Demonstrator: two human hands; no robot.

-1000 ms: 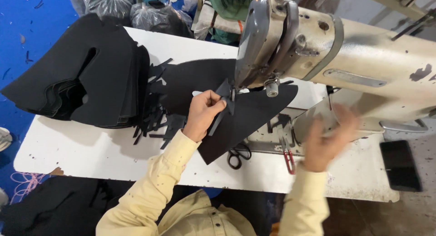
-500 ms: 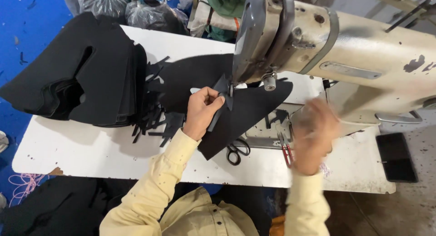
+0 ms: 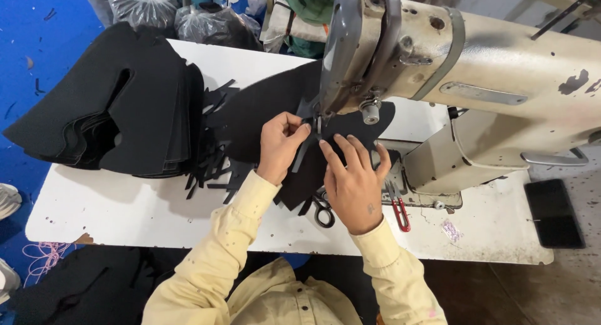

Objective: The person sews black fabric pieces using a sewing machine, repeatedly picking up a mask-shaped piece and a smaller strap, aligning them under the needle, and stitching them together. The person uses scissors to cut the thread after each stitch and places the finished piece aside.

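1. Nearest the camera: pale yellow sleeves [image 3: 213, 262] reach forward from the bottom edge, over the near rim of the white surface [image 3: 125, 215].
2. Right hand [image 3: 355, 181] lies palm down on the black fabric piece [image 3: 275, 121], fingers [image 3: 341, 151] spread flat and pressing, gripping nothing.
3. Just left of that wrist, black-handled scissors [image 3: 323, 211] lie on the surface, partly under the fabric edge. On the hand's other side, a small red-handled clipper [image 3: 399, 207] rests on the machine bed.
4. Left hand [image 3: 280, 147] sits on the same fabric, fingers curled, tips pinched on a narrow black strip [image 3: 303, 156] beside the needle; thumb not clearly seen.
5. The fabric piece is spread on the surface under the sewing machine [image 3: 476, 75] head, its middle right below the presser foot; both hands touch it.
6. Left of the hands: a scatter of black offcut strips [image 3: 210, 165].
7. Farther left: a stack of black cut panels [image 3: 119, 112], overhanging the surface's left edge.
8. Far side, beyond the surface: clear plastic bags [image 3: 147, 6] with dark contents; blue floor [image 3: 31, 43] at left.
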